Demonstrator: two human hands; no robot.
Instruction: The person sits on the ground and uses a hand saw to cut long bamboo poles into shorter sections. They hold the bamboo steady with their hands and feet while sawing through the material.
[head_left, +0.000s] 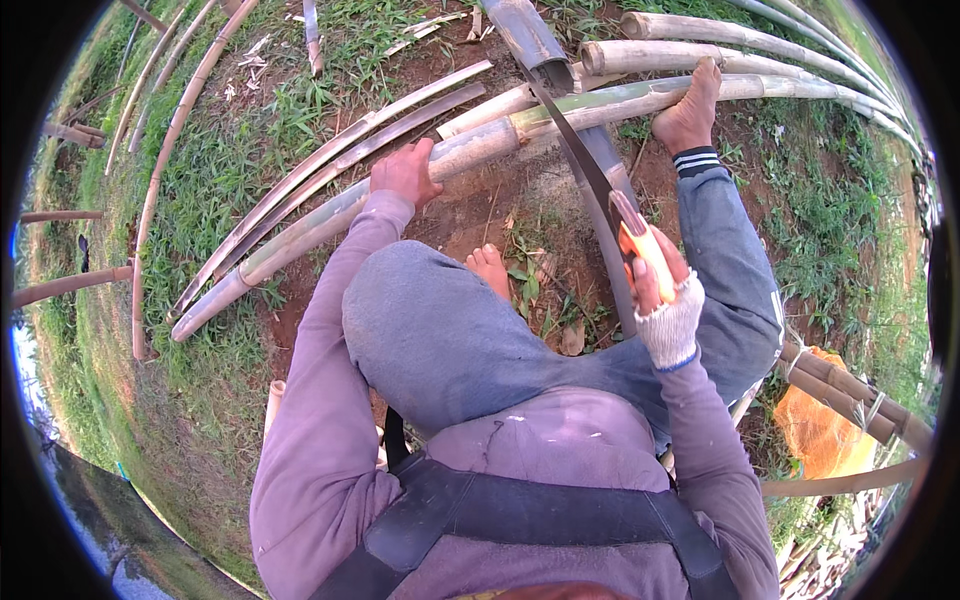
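A long bamboo pole [305, 235] curves across in front of me from the left to the far right. My left hand [405, 173], bare, is closed over its top and presses on it. In a white fingerless glove, my right hand [662, 285] grips the orange and dark handle of a handsaw [590, 160]. The long blade slants away from me and lies across the pole, to the right of my left hand; how deep it sits cannot be seen. My bare right foot [690, 110] rests against the pole farther right.
Other bamboo poles [690, 28] lie at the far right, and split bamboo strips [345, 140] lie beyond my left hand. A thick grey bamboo piece [525, 40] runs beneath the pole. An orange mesh bag [825, 425] lies by poles at the right. Grass and soil surround me.
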